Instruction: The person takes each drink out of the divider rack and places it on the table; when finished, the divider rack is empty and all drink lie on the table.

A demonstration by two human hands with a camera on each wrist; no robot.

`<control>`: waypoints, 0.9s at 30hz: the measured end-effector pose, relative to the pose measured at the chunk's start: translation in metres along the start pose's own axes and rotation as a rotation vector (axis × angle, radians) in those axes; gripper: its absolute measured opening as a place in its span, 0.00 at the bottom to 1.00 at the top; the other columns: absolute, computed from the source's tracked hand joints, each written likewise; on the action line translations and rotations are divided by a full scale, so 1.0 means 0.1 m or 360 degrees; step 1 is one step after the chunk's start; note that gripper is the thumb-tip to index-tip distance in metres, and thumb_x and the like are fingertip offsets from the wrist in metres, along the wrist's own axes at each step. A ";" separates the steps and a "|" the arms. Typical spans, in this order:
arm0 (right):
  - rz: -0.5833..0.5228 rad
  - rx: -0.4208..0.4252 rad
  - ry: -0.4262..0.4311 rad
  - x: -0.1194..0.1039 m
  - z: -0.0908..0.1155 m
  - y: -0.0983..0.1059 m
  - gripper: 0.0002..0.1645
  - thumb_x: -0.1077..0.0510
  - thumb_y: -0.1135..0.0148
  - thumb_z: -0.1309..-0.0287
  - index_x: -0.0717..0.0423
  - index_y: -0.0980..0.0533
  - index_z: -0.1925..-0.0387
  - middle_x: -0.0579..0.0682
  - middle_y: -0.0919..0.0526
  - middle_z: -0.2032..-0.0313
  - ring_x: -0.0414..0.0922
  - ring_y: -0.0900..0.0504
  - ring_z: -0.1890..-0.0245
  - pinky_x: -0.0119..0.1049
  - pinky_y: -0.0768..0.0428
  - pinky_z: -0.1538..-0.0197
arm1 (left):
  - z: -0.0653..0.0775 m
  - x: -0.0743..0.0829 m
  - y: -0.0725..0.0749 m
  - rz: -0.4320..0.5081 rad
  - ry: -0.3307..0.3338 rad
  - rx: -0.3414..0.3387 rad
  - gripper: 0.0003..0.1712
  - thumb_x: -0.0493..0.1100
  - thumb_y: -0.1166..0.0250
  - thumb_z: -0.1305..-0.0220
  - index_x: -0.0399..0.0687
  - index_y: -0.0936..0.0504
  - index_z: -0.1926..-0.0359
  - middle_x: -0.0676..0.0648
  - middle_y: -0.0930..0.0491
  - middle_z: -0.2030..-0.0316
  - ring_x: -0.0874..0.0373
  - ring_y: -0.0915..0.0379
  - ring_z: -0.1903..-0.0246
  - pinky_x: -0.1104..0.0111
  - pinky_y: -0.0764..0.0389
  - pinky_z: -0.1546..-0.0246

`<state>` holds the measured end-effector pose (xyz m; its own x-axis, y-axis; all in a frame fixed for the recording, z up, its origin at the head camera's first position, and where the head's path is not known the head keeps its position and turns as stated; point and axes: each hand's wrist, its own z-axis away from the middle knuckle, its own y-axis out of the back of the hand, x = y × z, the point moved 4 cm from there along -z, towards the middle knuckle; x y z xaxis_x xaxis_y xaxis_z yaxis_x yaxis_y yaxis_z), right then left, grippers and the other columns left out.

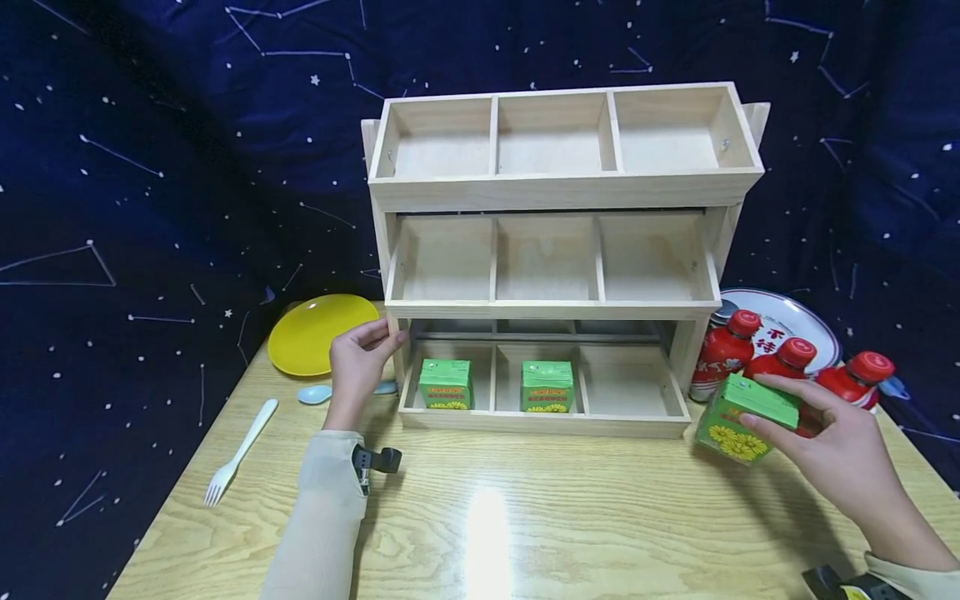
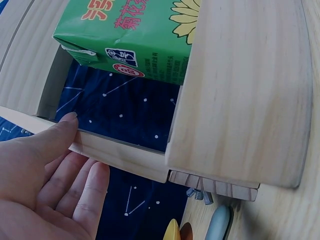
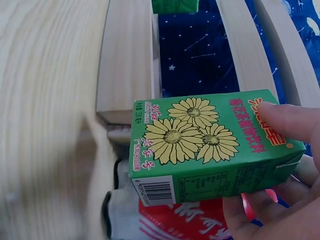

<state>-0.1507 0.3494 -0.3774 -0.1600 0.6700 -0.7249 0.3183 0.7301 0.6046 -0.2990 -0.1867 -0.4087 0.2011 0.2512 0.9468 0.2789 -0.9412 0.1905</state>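
Note:
My right hand [image 1: 843, 446] holds a green drink carton [image 1: 750, 408] printed with yellow chrysanthemums, just right of the wooden rack's [image 1: 540, 193] bottom tier. In the right wrist view the thumb lies on the carton's [image 3: 200, 135] printed face, with the fingers beneath. With my left hand [image 1: 358, 367] I grip the rack's left side low down; the left wrist view shows the thumb over a wooden side rail [image 2: 125, 157]. Two matching cartons sit in the bottom tier, one in the left compartment [image 1: 446, 383], one in the middle [image 1: 547, 386]. The bottom right compartment and both upper tiers hold nothing.
Several red bottles [image 1: 783, 358] stand right of the rack, before a white plate [image 1: 813, 321] with a dark rim. On the left lie a yellow plate [image 1: 322, 333], a light blue spoon [image 1: 313, 394] and a pale fork [image 1: 240, 454]. A starry dark cloth [image 1: 187, 208] hangs behind.

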 end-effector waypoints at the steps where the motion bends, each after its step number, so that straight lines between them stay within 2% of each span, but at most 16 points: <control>1: 0.0002 0.0003 -0.0012 0.02 0.00 0.00 0.34 0.61 0.23 0.50 0.55 0.23 0.40 0.31 0.23 0.55 0.24 0.21 0.65 0.17 0.22 0.68 | 0.00 0.00 0.00 -0.0008 0.0003 0.0000 0.22 0.42 0.24 0.45 0.42 0.14 0.49 0.42 0.14 0.56 0.54 0.17 0.57 0.68 0.17 0.54; 11: -0.0031 0.0012 -0.0072 0.24 -0.01 -0.07 0.33 0.59 0.21 0.52 0.57 0.22 0.42 0.27 0.24 0.55 0.23 0.23 0.63 0.14 0.24 0.64 | 0.00 0.00 0.01 -0.0012 -0.0002 0.0000 0.21 0.42 0.24 0.45 0.42 0.14 0.50 0.42 0.14 0.57 0.53 0.17 0.57 0.69 0.16 0.55; 17: 0.0057 0.0012 -0.0066 0.30 0.00 -0.08 0.30 0.56 0.21 0.52 0.57 0.21 0.46 0.26 0.24 0.57 0.22 0.26 0.62 0.11 0.27 0.62 | 0.01 0.00 -0.01 0.0014 0.0044 -0.0008 0.22 0.42 0.23 0.46 0.42 0.14 0.50 0.41 0.14 0.56 0.53 0.16 0.57 0.69 0.17 0.55; 20: 0.0116 -0.0006 -0.0007 0.30 0.01 -0.08 0.29 0.56 0.21 0.52 0.56 0.21 0.48 0.27 0.25 0.58 0.22 0.27 0.61 0.10 0.29 0.61 | 0.01 -0.01 -0.01 0.0018 0.0059 -0.0008 0.22 0.42 0.23 0.46 0.42 0.14 0.50 0.41 0.14 0.55 0.53 0.17 0.56 0.69 0.17 0.54; 22: 0.0168 -0.0016 0.0058 0.29 0.01 -0.09 0.28 0.56 0.21 0.52 0.56 0.21 0.49 0.31 0.24 0.57 0.21 0.28 0.62 0.09 0.29 0.61 | 0.01 -0.01 -0.01 0.0022 0.0062 -0.0008 0.22 0.42 0.23 0.46 0.42 0.15 0.50 0.42 0.14 0.55 0.53 0.16 0.56 0.69 0.17 0.54; 27: 0.0306 -0.0020 0.0218 0.23 0.01 -0.11 0.28 0.56 0.20 0.54 0.54 0.20 0.50 0.50 0.19 0.56 0.18 0.32 0.60 0.07 0.31 0.62 | 0.01 -0.02 0.00 0.0015 0.0029 -0.0007 0.22 0.42 0.24 0.45 0.42 0.15 0.49 0.43 0.14 0.56 0.54 0.17 0.56 0.68 0.17 0.53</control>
<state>-0.1572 0.3564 -0.4008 -0.2234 0.8083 -0.5447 0.3439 0.5883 0.7319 -0.2988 -0.1868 -0.4105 0.1865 0.2383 0.9531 0.2729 -0.9445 0.1828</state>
